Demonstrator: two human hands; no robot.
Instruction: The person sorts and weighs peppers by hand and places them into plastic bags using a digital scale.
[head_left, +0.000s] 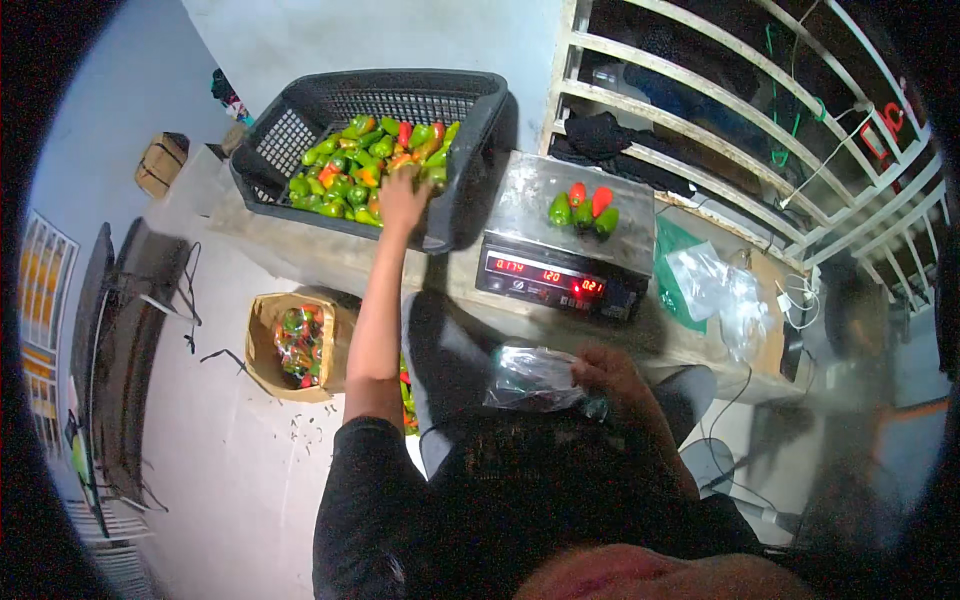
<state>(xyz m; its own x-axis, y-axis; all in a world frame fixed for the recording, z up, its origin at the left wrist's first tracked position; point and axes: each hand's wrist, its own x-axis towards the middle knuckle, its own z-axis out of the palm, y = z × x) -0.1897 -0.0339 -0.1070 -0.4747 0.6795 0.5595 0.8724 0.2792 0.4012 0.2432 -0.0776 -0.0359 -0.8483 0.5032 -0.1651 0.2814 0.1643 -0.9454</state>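
Observation:
My left hand (405, 196) reaches into a black plastic crate (262, 199) and touches the heap of green, red and orange peppers (341, 180) inside. Whether its fingers hold a pepper cannot be told. In my lap, my right hand (607, 369) grips the edge of a clear plastic bag (534, 371). Several green and red peppers (583, 215) rest on the metal pan of a digital scale (562, 276), right of the crate, and its red display is lit.
A paper bag (259, 349) holding bagged peppers stands on the floor at left. Right of the scale lie a green bag (675, 262) and clear plastic bags (724, 289) on the ledge. White metal bars (697, 90) rise behind. A white cable (802, 296) lies farther right.

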